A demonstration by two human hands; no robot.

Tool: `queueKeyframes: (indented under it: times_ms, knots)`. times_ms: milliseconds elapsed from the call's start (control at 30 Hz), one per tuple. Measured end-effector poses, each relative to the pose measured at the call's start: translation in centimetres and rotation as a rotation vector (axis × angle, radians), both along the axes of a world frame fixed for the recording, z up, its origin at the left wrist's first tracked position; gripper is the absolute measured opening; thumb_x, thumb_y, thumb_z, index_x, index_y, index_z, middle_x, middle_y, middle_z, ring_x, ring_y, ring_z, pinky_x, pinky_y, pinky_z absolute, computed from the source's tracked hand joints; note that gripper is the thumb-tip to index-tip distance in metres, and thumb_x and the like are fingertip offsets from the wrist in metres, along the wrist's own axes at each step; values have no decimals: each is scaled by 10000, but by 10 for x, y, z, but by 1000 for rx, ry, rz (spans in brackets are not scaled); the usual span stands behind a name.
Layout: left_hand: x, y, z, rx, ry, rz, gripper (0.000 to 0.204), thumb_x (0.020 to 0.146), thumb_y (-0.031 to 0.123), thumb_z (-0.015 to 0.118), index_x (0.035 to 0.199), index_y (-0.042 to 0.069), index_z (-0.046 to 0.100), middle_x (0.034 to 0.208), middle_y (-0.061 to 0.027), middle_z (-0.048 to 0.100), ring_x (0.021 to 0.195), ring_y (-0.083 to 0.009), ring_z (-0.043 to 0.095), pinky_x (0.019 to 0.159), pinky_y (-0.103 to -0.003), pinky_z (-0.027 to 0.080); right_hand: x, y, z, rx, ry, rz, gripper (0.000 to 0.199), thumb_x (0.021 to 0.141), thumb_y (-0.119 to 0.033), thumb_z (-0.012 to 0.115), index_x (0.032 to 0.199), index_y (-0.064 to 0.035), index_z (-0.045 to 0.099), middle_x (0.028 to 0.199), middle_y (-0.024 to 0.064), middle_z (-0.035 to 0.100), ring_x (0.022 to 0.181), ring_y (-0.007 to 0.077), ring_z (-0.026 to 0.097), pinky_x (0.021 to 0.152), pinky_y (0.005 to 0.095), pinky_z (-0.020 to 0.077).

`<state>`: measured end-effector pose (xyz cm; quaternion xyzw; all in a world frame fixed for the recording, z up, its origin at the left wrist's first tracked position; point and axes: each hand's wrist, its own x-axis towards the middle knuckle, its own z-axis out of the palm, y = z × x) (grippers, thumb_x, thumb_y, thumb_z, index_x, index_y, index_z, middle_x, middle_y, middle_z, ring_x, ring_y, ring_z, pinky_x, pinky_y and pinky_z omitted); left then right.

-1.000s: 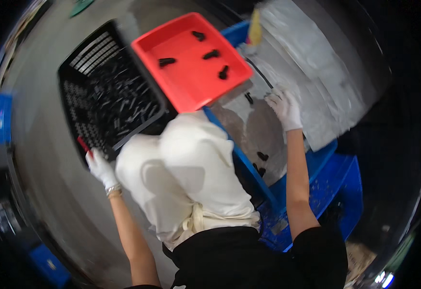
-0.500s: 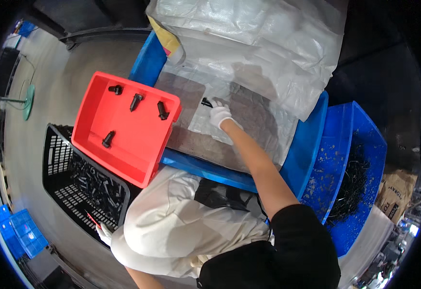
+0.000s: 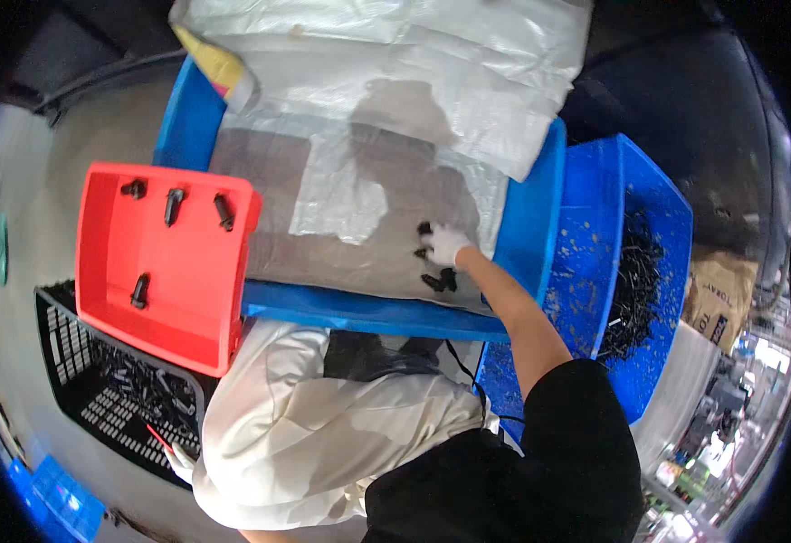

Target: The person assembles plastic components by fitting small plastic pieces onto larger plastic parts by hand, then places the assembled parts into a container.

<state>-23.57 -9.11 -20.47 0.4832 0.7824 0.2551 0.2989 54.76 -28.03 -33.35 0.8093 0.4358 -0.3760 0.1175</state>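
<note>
My right hand [image 3: 447, 245], in a white glove, is low over the grey-white sheet [image 3: 328, 199] lining a large blue tub. Its fingers are closed at a small black plastic part [image 3: 424, 228]. Beside and below the fingers lie more black parts [image 3: 433, 282] on the sheet. At the lower left, my left hand [image 3: 180, 463], gloved and partly hidden by my leg, grips a thin red tool [image 3: 158, 439] whose kind I cannot make out. That hand is next to a black crate [image 3: 65, 362] holding many loose black parts.
A red tray [image 3: 174, 262] with several spaced black parts rests over the crate and beside the blue tub [image 3: 368, 312]. On the right are a blue bin [image 3: 667, 299] of black scraps and a brown paper sack [image 3: 719, 294]. Blue crates [image 3: 65, 498] are at lower left.
My right hand has moved with its black part from mid-sheet toward the near right of the tub, beside other black parts. The view has shifted. My left hand still grips the red tool.
</note>
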Motion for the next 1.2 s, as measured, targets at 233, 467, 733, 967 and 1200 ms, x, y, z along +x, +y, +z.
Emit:
queueKeyframes:
  times_ms: [233, 467, 733, 967, 1200]
  knots:
    - [52, 85, -33, -72, -84, -274, 352, 840, 288, 541, 1058, 12, 530, 947, -176, 568, 828, -253, 538, 747, -368, 434, -49, -69, -20, 1, 207, -296, 465, 761, -456, 580, 1171, -238, 589, 1240, 167, 479, 1072, 354, 525, 948, 409, 401]
    - [157, 166, -54, -75, -181, -549, 330, 835, 283, 538, 1030, 17, 527, 920, -158, 560, 805, -239, 526, 723, -367, 431, -61, -60, -20, -70, 378, -418, 601, 649, -405, 686, 1176, -133, 588, 1190, 115, 574, 1086, 281, 544, 910, 392, 438]
    - [138, 196, -5, 21, -172, -593, 306, 829, 278, 533, 998, 23, 524, 888, -137, 550, 779, -223, 512, 695, -366, 429, -38, -52, 23, -160, 658, -474, 270, 584, -213, 717, 801, -68, 647, 780, 92, 625, 671, 219, 576, 606, 389, 454]
    - [103, 180, 38, 143, -202, -538, 286, 824, 272, 529, 971, 27, 521, 860, -119, 542, 756, -210, 500, 671, -366, 426, -43, -53, 69, -119, 701, -626, 191, 651, -258, 706, 742, -101, 647, 736, 50, 621, 650, 205, 554, 603, 381, 433]
    - [87, 120, 30, 244, -322, -409, 266, 819, 267, 525, 943, 32, 518, 832, -101, 533, 734, -196, 489, 647, -365, 424, -42, -80, 57, 82, 1054, -671, 188, 681, -287, 666, 720, -109, 621, 728, 43, 622, 602, 173, 550, 555, 339, 432]
